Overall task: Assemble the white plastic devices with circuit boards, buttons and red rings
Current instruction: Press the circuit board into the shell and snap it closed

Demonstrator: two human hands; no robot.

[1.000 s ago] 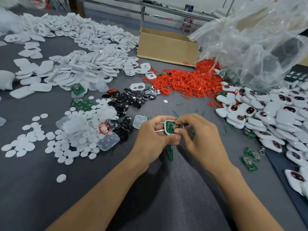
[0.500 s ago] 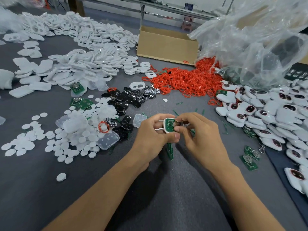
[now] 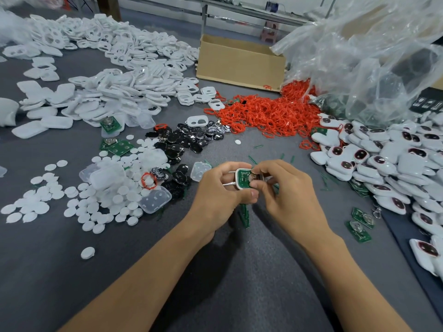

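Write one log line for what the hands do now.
left hand: grips white shell | right hand: pinches circuit board in shell | red rings: piled behind

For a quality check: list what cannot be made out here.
Head view only.
White shell: underside and near edge, covered by the left hand.
Circuit board: markings too small; right end under fingertips of the right hand.
Cardboard box: contents hidden by its front wall.
Clear bag: cut off by the right edge.
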